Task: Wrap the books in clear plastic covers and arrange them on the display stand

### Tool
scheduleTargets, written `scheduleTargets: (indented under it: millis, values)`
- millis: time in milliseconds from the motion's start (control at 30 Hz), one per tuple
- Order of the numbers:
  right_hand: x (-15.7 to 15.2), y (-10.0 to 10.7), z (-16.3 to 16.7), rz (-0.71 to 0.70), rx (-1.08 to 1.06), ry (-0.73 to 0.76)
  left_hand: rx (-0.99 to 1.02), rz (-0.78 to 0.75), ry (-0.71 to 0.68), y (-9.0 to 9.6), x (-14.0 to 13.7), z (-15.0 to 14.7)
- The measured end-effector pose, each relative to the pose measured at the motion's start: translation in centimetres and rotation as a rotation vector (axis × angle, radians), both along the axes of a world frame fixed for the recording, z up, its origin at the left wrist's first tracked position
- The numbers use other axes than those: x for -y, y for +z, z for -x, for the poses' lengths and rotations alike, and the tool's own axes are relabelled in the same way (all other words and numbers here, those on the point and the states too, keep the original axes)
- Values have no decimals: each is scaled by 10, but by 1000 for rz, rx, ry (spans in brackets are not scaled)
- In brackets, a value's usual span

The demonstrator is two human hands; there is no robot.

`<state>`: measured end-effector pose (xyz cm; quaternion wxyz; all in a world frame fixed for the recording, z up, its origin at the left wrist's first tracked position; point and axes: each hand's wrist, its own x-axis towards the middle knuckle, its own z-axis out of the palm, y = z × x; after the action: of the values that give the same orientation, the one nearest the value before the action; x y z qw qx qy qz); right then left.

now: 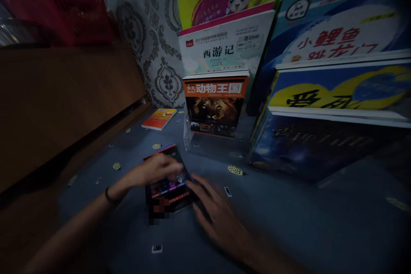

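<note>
A small dark-covered book (170, 188) with purple and red printing lies on the blue patterned cloth, its lower left corner pixelated. My left hand (157, 168), with a black band on the wrist, is over the cover's upper part. Its fingers are bent and motion-blurred, so whether they grip anything is unclear. At the book's right edge rests my right hand (218, 214), palm down with fingers stretched out and slightly apart, touching that edge.
A thin orange-and-yellow book (159, 119) lies farther back near the wall. Clear stands hold tiers of books, including a lion-cover book (215, 109) and a blue-and-yellow one (337, 90). At left stands a wooden cabinet (64, 107) with a red bag (61, 6) on top.
</note>
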<state>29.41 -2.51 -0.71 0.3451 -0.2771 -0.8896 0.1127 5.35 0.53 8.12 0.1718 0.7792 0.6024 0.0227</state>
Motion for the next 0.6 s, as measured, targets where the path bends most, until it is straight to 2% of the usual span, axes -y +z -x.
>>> scheduleTargets:
  millis: [133,233,367,600]
  values:
    - [0,-1,1,-40,69,25,-172,-222,312,-5,-85,54]
    - [0,1,0,-35,79,49,-295,-240,420,-11,-133,82]
    - [-2,5,-3,-39,132,100,-410,-156,386,-14,-168,95]
    - [-3,2,-3,-55,192,109,-498,-102,153,-13,-194,86]
